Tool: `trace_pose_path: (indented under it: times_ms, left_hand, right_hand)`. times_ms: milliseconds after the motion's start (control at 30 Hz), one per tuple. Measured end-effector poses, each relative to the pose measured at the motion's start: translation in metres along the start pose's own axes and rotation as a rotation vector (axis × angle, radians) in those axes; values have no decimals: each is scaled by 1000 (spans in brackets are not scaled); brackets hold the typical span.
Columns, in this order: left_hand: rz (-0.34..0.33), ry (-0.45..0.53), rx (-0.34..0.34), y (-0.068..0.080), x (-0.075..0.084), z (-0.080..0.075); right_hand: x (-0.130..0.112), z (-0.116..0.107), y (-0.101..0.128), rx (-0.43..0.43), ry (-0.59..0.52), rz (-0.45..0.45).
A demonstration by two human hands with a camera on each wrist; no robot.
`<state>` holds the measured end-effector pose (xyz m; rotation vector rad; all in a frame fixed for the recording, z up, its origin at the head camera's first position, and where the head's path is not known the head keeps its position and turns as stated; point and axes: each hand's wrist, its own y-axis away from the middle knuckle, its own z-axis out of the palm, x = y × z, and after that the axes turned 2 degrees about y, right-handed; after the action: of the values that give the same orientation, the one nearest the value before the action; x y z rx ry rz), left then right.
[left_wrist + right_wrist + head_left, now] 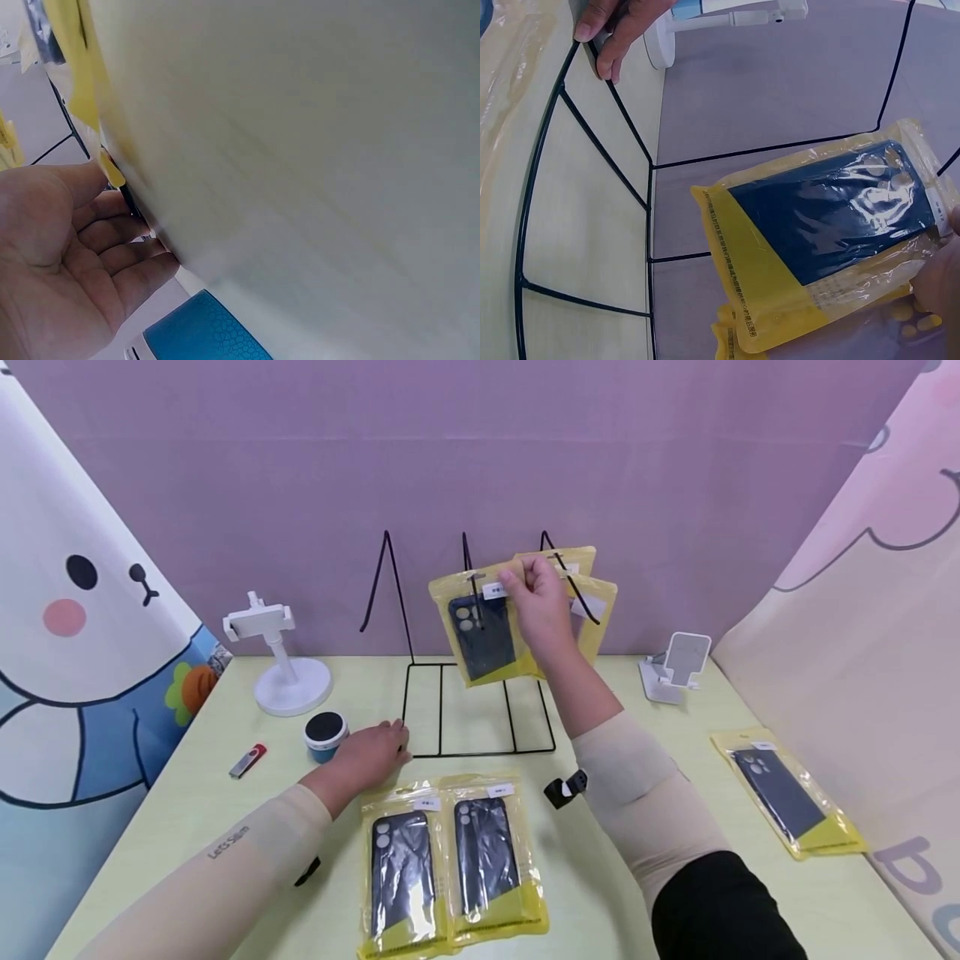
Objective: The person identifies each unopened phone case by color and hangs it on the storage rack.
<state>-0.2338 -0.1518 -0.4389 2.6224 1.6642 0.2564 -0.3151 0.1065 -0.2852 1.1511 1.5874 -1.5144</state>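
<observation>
At the middle hook of the wire rack [480, 706], the right hand [542, 602] pinched a yellow phone-case packet [480, 627] by its top; the left hand [375, 752], fingers relaxed, pressed the rack's front-left corner.

The pale yellow table [187, 793] holds a black wire rack [480, 710] in the middle. Two yellow bags with phone cases [450, 864] lie side by side in front. One more bag [787, 793] lies at the right. A white stand [288, 677], a small blue jar [325, 735] and a red stick [247, 761] sit at the left. Another white stand [675, 672] sits at the right.
</observation>
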Motion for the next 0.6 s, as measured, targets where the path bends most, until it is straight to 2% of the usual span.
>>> trace_pose_path:
  times_ms: [267,600]
  left_hand:
    - [-18,14,-19,1,0,0]
    - [3,4,-10,1,0,0]
  right_hand:
    - [6,7,-10,24,-50,18]
    - [13,14,-18,35,-86,35]
